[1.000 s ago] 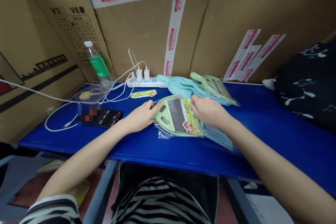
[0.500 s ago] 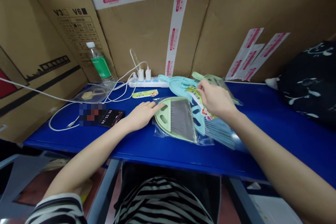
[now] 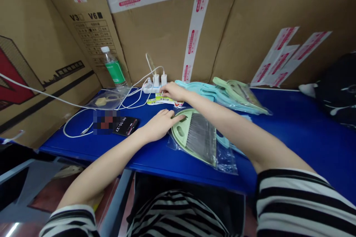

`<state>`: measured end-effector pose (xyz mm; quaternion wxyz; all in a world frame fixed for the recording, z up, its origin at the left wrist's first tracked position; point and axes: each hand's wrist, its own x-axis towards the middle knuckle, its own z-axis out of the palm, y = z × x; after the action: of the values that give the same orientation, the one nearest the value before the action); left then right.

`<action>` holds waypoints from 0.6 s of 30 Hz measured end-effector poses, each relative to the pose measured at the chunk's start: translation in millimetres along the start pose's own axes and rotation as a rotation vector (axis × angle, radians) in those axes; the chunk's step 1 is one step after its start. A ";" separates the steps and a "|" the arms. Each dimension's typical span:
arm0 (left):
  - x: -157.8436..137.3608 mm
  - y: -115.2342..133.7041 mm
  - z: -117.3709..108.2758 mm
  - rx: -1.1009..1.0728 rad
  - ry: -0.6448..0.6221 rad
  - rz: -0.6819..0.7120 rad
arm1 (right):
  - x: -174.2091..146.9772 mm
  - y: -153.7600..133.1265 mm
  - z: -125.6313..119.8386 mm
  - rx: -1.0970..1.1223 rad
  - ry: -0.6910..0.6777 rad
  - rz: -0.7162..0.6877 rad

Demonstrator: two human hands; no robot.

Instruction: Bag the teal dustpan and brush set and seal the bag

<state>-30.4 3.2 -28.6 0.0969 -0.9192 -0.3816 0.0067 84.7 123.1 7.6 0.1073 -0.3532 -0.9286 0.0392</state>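
Note:
A light green dustpan with a grey-bristled brush (image 3: 201, 139) lies on the blue table in a clear plastic bag. My left hand (image 3: 157, 126) grips its left end, thumb resting on the green part. Further back, my right hand (image 3: 174, 92) pinches a yellow-green printed label card (image 3: 164, 97) just above another such card (image 3: 151, 101), in front of the power strip. My right forearm crosses over a light blue brush (image 3: 222, 140) and hides much of it. Behind the arm lie a light blue dustpan (image 3: 194, 86) and a second green set (image 3: 229, 88) in plastic.
Chargers and white cables run from the power strip (image 3: 148, 89). At left are a green-labelled bottle (image 3: 115, 72), a plastic bag with a pale item (image 3: 104, 100) and a phone (image 3: 126, 126). Cardboard walls (image 3: 161, 33) enclose the back. Dark patterned fabric (image 3: 338, 89) is at far right.
My right hand has moved left with the label card, from above the blue brush to beside the power strip. My left hand stays on the green dustpan set. The view has shifted slightly.

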 end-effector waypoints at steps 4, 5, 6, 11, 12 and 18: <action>-1.1 -0.2 1.0 0.001 0.000 0.000 | -4.7 -7.9 -0.6 -0.109 0.008 0.026; -1.5 -0.6 1.5 0.006 0.005 0.004 | -12.6 -8.0 -2.9 -0.156 0.024 0.044; -1.9 -1.3 2.0 0.012 0.011 0.009 | -23.0 -7.3 -5.7 -0.195 0.050 0.064; -2.9 -6.7 2.2 0.037 0.051 -0.033 | -101.9 9.0 -14.6 -0.073 0.204 0.267; -2.7 -7.9 1.5 0.041 0.057 -0.056 | -118.4 13.3 -14.3 -0.015 0.216 0.312; -0.7 -14.3 -2.1 0.013 0.136 -0.143 | -165.0 20.8 -5.2 0.606 0.044 0.576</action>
<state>-40.7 12.2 -24.0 0.1287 -0.8874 -0.4386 -0.0600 219.4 29.0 -18.7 0.2109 -0.5516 -0.7357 0.3317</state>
